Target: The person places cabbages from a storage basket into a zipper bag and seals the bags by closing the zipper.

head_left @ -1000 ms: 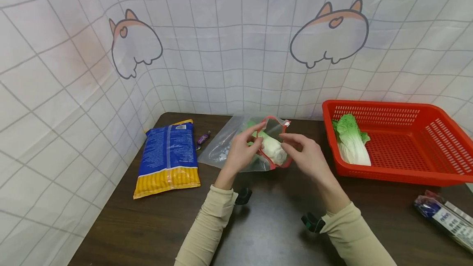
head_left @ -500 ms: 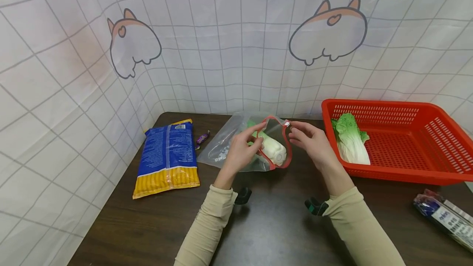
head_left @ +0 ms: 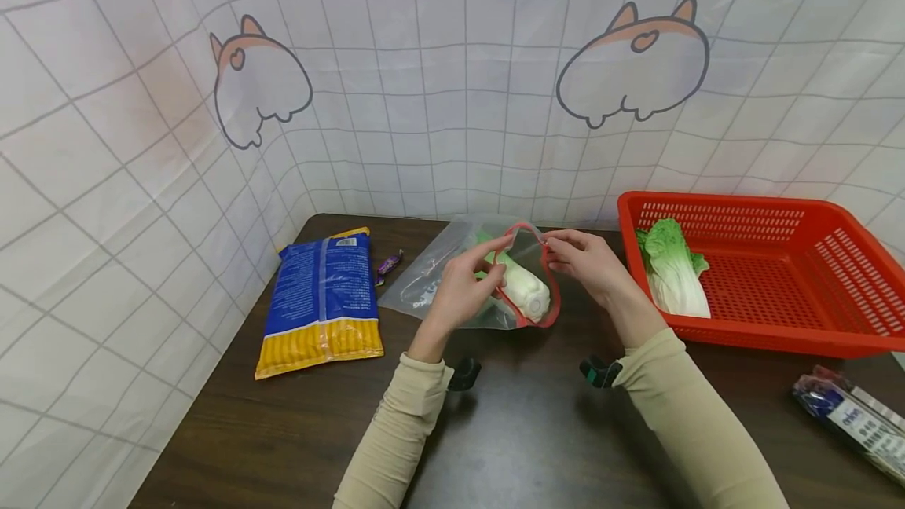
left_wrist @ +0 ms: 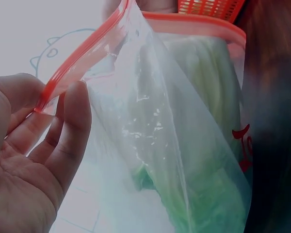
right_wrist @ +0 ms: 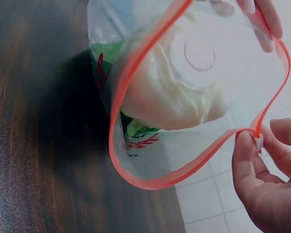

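Observation:
A clear zip bag point(head_left: 424, 281) with a red rim lies on the table, its mouth gaping toward the right. Inside it is a Chinese cabbage point(head_left: 525, 289), white base at the mouth and green leaves deeper in. My left hand point(head_left: 461, 289) pinches the red rim on the near-left side, as the left wrist view confirms. At the far corner of the mouth, my right hand point(head_left: 588, 264) pinches the rim beside the small white slider point(right_wrist: 258, 141). Red printing shows on the bag in both wrist views.
A red plastic basket point(head_left: 763, 340) stands at the right with another Chinese cabbage point(head_left: 675, 273) in it. To the left lie a blue and yellow packet point(head_left: 321, 301) and a small purple wrapped candy point(head_left: 389, 265). A labelled plastic package point(head_left: 851, 415) rests at the right edge.
My right hand has moved from beside the cabbage base to the bag's far corner and taken hold of it by the slider. The bag's mouth now gapes wider; the left hand stays put.

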A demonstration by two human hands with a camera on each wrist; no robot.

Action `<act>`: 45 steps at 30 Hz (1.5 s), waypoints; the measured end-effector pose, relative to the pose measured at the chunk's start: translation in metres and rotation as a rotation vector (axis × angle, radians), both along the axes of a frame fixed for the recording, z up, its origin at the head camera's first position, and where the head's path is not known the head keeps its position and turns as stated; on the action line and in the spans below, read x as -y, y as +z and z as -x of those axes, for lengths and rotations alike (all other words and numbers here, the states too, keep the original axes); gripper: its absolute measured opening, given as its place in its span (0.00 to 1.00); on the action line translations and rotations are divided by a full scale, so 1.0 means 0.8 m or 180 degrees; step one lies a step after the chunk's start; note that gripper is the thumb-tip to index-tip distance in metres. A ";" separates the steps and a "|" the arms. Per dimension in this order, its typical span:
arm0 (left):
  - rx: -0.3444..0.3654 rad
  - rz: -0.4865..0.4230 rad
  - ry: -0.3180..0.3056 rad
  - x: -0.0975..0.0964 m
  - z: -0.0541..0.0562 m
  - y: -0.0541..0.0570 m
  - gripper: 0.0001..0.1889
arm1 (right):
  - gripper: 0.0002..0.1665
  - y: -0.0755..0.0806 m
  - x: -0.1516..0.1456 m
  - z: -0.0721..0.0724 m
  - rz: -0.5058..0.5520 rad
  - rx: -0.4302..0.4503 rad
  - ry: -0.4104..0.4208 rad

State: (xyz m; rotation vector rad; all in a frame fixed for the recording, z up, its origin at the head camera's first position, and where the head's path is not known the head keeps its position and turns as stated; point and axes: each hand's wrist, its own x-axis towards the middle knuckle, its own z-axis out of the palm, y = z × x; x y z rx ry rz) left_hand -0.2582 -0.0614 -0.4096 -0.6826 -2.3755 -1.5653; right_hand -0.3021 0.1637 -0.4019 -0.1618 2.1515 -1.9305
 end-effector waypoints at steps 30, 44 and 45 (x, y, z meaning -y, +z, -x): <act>0.0131 0.0161 -0.0385 0.061 -0.009 0.022 0.24 | 0.12 0.093 -0.028 -0.002 0.1391 -0.0360 0.0118; 0.0255 0.1349 -0.0682 0.059 -0.020 -0.004 0.17 | 0.11 0.098 -0.029 -0.002 0.1597 -0.0358 0.0130; 0.0257 0.1411 -0.0717 0.058 -0.020 -0.006 0.17 | 0.11 0.098 -0.028 -0.002 0.1609 -0.0356 0.0139</act>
